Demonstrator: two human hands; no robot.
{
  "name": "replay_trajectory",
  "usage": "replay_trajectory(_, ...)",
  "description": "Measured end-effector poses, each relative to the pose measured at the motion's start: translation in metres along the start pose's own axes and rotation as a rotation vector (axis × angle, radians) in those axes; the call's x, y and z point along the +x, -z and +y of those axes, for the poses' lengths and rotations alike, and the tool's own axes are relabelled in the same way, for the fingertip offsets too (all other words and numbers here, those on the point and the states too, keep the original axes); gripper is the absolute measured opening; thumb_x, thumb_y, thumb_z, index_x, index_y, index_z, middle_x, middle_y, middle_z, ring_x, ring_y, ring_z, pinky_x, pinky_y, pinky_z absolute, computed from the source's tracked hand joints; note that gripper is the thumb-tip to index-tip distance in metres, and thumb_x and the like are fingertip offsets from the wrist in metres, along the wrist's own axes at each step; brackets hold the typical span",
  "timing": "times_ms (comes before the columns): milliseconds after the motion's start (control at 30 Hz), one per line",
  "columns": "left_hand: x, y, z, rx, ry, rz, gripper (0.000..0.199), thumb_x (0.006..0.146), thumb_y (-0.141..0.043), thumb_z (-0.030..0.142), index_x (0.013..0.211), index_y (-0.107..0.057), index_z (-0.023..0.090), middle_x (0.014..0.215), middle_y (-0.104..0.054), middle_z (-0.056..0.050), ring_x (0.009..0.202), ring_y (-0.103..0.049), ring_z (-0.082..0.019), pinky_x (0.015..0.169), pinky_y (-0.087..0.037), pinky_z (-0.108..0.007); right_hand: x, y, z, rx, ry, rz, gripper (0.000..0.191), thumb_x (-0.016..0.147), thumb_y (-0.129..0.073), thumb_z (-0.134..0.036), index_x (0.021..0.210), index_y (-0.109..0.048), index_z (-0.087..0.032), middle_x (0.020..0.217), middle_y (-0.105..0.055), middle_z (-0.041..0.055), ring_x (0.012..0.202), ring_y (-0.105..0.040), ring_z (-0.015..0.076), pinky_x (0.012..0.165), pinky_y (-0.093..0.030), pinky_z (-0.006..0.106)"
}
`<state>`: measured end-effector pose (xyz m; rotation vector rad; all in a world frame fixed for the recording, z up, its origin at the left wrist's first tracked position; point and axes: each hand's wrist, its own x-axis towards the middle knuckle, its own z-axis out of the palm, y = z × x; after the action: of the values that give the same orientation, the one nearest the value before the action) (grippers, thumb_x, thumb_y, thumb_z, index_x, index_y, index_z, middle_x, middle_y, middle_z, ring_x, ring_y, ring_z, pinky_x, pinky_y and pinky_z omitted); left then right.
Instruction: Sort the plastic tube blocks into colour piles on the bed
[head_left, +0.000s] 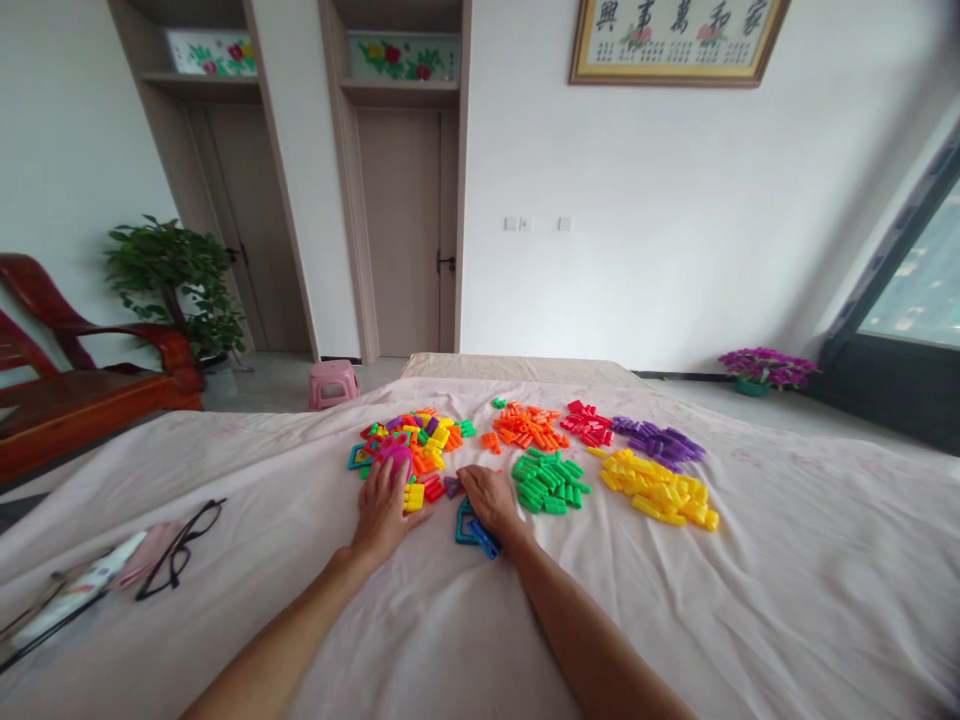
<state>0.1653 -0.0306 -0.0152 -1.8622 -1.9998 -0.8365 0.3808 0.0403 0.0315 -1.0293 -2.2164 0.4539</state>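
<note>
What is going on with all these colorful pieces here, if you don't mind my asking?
The person's left hand rests on a pink piece at the mixed-color pile. The right hand is over a teal frame, its fingertips by a small purple piece; whether it grips anything is unclear. Farther right lie separate heaps: orange, red, green, purple and yellow.

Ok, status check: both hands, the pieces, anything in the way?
Left hand on pink piece. Right hand by small purple piece, grip unclear. Green pile close on its right.
</note>
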Motion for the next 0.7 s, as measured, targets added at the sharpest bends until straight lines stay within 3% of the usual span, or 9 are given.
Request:
replay_trajectory(167,0.025,-0.019,0.020,0.050,0.002,0.080,0.087,0.074,-0.071,0.056,0.147,-0.046,0.016,0.152,-0.041,-0.022,0.143,-0.029,-0.043,0.111,-0.031,-0.056,0.001,0.004,-0.004,0.025,-0.031,0.018,0.046,0.105,-0.028,-0.039,0.095,-0.069,-0.020,0.091,-0.072,0.0057,0.086,-0.065,0.0168,0.076,-0.040,0.023)
replay_trajectory(367,0.056,-0.026,0.014,-0.006,-0.066,-0.004,0.074,0.073,-0.073,0.048,0.140,-0.055,0.023,0.151,-0.045,-0.020,0.144,-0.028,-0.042,0.114,-0.022,-0.061,0.001,-0.001,0.004,0.170,-0.043,0.125,0.049,0.104,-0.027,-0.046,0.106,-0.069,-0.020,0.103,-0.072,0.0088,0.097,-0.065,0.0203,0.087,-0.044,0.029)
replay_trajectory(500,0.058,-0.009,0.017,-0.107,-0.111,-0.042,0.069,0.076,-0.071,0.044,0.139,-0.055,0.022,0.150,-0.046,-0.018,0.144,-0.030,-0.040,0.116,-0.014,-0.063,0.000,-0.002,0.011,0.360,-0.108,0.306,0.053,0.102,-0.027,-0.052,0.104,-0.068,-0.019,0.096,-0.072,0.0106,0.093,-0.066,0.0224,0.087,-0.047,0.034)
replay_trajectory(600,0.045,0.011,0.030,-0.259,-0.209,-0.052,0.050,0.087,-0.058,0.037,0.135,-0.058,0.021,0.142,-0.055,-0.014,0.136,-0.043,-0.031,0.115,-0.029,-0.051,0.000,-0.004,0.016,0.492,-0.159,0.372,0.054,0.100,-0.030,-0.057,0.105,-0.067,-0.018,0.092,-0.071,0.0105,0.090,-0.067,0.0217,0.085,-0.050,0.034)
replay_trajectory(700,0.025,0.030,0.049,-0.451,-0.332,-0.224,0.037,0.093,-0.051,0.042,0.123,-0.064,0.025,0.125,-0.065,-0.009,0.122,-0.055,-0.023,0.106,-0.042,-0.040,0.001,-0.006,0.018,0.585,-0.197,0.344,0.054,0.098,-0.035,-0.060,0.104,-0.068,-0.018,0.089,-0.071,0.0098,0.086,-0.067,0.0211,0.080,-0.051,0.033)
